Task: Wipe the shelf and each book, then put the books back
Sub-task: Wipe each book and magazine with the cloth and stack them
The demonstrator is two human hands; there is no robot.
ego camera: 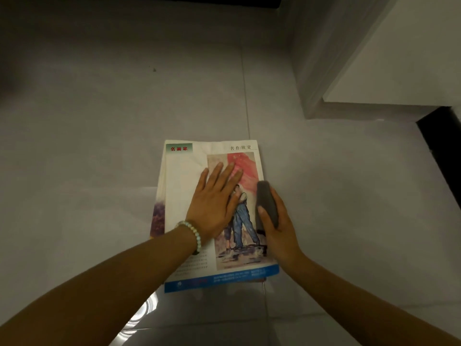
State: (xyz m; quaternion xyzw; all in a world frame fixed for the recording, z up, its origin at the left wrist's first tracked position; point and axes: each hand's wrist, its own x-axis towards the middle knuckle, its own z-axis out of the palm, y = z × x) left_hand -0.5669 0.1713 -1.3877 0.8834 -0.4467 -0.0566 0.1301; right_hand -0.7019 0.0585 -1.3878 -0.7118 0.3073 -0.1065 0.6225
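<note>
I read this as the book-wiping step. The book (182,186) lies flat on the floor (99,146), cover up. My left hand (214,203) is spread flat on it, fingers straight, pinning it and gripping nothing. My right hand (279,231) is curled round a grey cloth (268,203), rolled into a thick wad at the book's right edge.

Next comes a sweep of the cloth across the cover. That calls for steady pressure from the left hand, which must shift aside for the part it covers.

The cover is glossy, thin and slightly creased near the top, so it should slide easily on the smooth, shiny tiles. The cloth looks soft and matte. A beaded bracelet (193,232) sits on the left wrist. A white, square-edged unit (374,58) stands at upper right (the shelf, perhaps; I cannot tell).
</note>
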